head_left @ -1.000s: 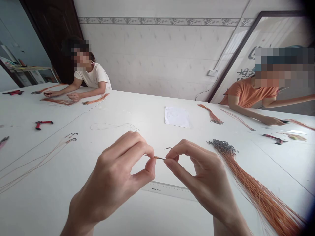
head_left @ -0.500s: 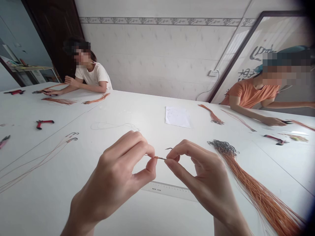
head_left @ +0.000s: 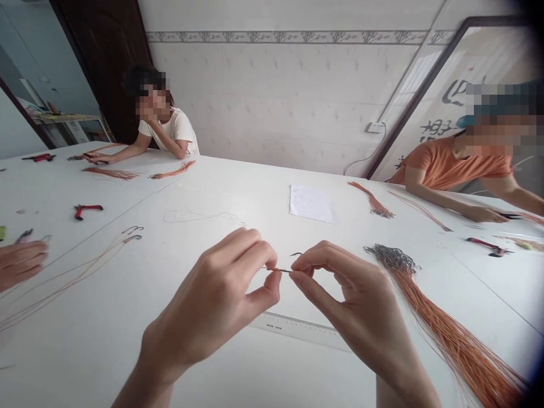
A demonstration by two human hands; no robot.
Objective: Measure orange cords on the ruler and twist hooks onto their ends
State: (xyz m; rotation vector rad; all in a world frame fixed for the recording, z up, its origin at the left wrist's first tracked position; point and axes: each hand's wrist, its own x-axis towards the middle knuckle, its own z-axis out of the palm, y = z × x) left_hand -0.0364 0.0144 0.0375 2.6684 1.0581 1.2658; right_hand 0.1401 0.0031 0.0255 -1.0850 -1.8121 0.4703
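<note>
Mid-frame, the left hand [head_left: 212, 297] is pinching orange thread [head_left: 276, 270], the right hand [head_left: 359, 297] gripping a hook [head_left: 296, 254]; keeping both steady is probably helping.

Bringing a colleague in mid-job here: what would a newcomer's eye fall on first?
Probably the left hand and right hand at the centre, pinching a small dark hook at its orange-bound shank. Next, likely, the thick bundle of orange lines on the right side of the table, its far end a mass of grey hooks.
</note>
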